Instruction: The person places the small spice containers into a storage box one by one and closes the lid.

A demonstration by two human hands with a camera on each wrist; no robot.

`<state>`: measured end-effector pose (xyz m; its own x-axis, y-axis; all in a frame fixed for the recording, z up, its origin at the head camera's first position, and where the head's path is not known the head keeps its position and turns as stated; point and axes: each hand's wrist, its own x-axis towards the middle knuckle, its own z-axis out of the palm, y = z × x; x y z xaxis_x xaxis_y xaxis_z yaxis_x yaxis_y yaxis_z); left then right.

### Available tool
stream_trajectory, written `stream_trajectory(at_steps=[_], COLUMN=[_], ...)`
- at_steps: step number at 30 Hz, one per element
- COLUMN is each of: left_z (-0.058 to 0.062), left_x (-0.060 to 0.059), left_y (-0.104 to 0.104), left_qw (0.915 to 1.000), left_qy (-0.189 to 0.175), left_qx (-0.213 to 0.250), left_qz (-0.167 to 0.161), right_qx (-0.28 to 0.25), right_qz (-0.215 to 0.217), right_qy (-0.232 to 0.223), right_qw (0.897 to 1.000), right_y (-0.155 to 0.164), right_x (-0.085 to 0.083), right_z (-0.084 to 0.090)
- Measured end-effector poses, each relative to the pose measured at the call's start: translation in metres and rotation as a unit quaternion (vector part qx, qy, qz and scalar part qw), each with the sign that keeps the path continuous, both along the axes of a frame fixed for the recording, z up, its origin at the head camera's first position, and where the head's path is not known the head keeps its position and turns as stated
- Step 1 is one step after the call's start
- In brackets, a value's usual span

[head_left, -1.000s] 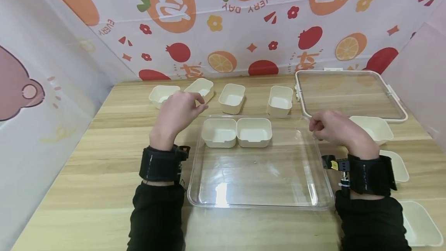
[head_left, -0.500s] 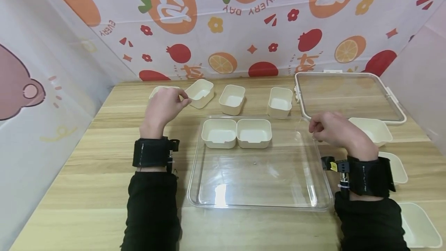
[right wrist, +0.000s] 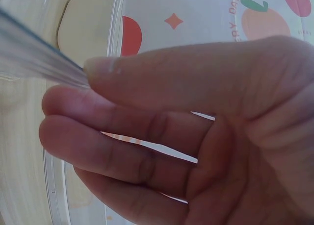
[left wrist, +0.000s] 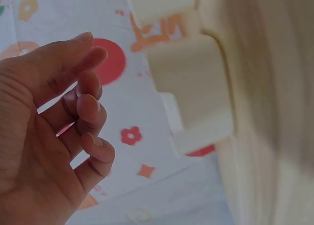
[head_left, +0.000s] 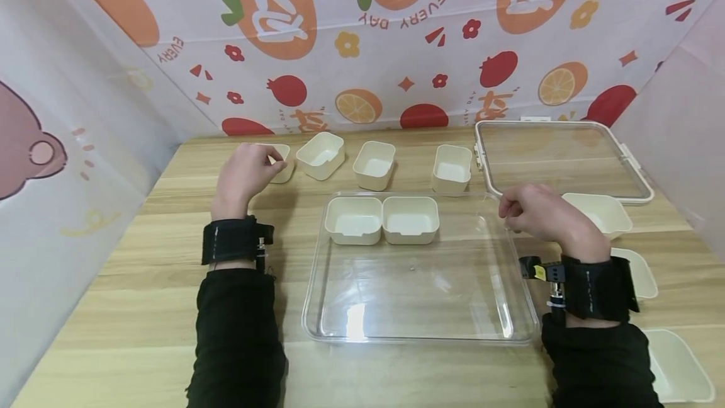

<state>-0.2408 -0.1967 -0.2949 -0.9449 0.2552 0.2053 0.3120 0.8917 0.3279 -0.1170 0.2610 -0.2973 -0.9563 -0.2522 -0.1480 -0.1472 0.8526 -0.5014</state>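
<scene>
My left hand (head_left: 245,174) hovers over the leftmost cream container (head_left: 286,169) at the back of the table and partly hides it. In the left wrist view its fingers (left wrist: 91,110) are loosely bent, with nothing between them and the container (left wrist: 196,95) a short way off. With thumb and fingers, my right hand (head_left: 535,213) pinches the right rim of a clear plastic box (head_left: 416,339); the right wrist view shows the clear wall (right wrist: 46,56) running up to the thumb tip. Two cream containers, left (head_left: 354,222) and right (head_left: 411,222), sit side by side inside at its back left.
Along the back stand more cream containers: a tilted one (head_left: 321,156), a middle one (head_left: 374,165) and a right one (head_left: 452,169). A clear lid (head_left: 561,156) lies at the back right. Several larger cream trays (head_left: 676,364) line the right side, partly behind the right arm.
My left hand has moved left from above the second back container to the leftmost one, uncovering the second. The right hand stays at the box's rim.
</scene>
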Motion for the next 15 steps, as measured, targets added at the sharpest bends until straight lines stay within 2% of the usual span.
stream_trajectory(at_steps=[6,15], left_z=[-0.0068,-0.0067], left_x=[0.0019,0.0021], left_y=[-0.0100,-0.0089], left_qw=[0.9998,0.9996], left_qy=[-0.011,-0.014], left_qx=[0.010,0.017], left_qz=[0.009,0.016], right_qx=[-0.004,-0.013], right_qz=[0.004,0.001], right_qy=[-0.003,-0.005], right_qw=[1.000,1.000], right_y=[0.0003,0.0014], right_x=[-0.0004,-0.0004], right_z=[-0.0008,-0.0016])
